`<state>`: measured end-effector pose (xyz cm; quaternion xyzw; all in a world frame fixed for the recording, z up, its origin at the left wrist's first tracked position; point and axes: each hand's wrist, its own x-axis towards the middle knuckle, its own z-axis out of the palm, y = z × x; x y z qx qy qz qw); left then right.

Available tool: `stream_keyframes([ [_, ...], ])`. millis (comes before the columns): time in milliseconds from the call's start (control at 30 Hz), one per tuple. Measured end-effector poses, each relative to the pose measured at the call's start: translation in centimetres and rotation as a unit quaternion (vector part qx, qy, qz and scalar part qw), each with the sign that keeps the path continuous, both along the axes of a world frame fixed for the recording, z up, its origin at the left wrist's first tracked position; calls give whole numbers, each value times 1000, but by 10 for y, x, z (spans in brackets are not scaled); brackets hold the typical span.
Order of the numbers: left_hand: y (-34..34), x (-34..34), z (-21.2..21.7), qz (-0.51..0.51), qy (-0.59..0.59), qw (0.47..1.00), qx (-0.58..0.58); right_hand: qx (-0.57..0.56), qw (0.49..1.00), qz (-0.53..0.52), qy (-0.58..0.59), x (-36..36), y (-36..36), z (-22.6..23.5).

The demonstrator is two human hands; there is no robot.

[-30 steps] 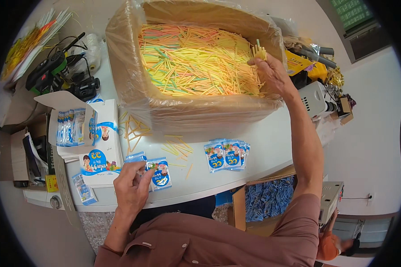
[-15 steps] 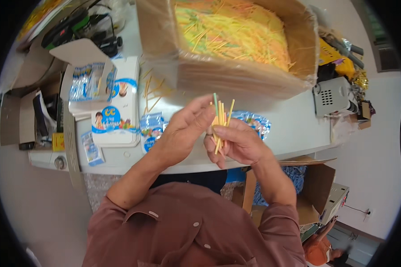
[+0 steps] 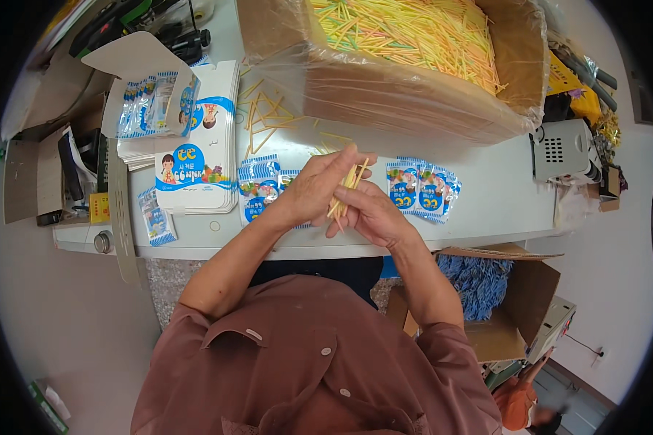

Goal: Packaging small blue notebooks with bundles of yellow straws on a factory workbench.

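Note:
In front of my chest, both hands meet around a small bundle of thin pale yellow sticks (image 3: 350, 190), a few of them pinkish. My right hand (image 3: 376, 212) grips the bundle from the right, its thumb laid across the sticks. My left hand (image 3: 308, 190) closes in from the left, its thumb pointing up and its fingertips showing beyond the bundle. The lower fingers of both hands are partly hidden. Blue-and-white printed sachets (image 3: 260, 190) lie beside my left hand, partly covered by it. More sachets (image 3: 422, 190) lie fanned out to the right of my right hand.
A large plastic-lined cardboard box (image 3: 413, 109) full of similar sticks (image 3: 413, 36) stands at the back. Loose sticks (image 3: 265, 123) are scattered beside it. At left, an opened carton (image 3: 152, 109) of sachets rests near stacked flat cartons (image 3: 196, 170). A box of blue packets (image 3: 479, 286) sits below the table's right edge.
My hands have come closer together around the sticks, and the left thumb now points up. The view has shifted, so the sachets at right show more fully.

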<state>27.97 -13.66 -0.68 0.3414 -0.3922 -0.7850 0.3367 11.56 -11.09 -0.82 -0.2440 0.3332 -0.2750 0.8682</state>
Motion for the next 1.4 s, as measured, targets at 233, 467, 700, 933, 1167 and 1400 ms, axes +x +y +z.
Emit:
stream_keyframes([
  [233, 12, -3, -5, 252, -168, 934, -190, -166, 938, -88, 290, -17, -9, -17],
  [467, 43, 20, -13, 283, -178, 929, -158, -357, 760, -2, 543, -30, -31, -14],
  [700, 77, 56, -12, 331, -332, 851, -237, -382, 717, -84, 578, -34, -21, -15],
  [933, 99, 62, -10, 290, -411, 830, -242, -163, 924, -297, 179, -33, 22, -19],
  [1167, 45, 19, 15, 73, -112, 914, -384, -110, 992, -4, 69, -4, 49, -4],
  [1400, 61, 25, 12, -90, -99, 990, -38, 69, 990, 36, -116, -1, 69, -23],
])
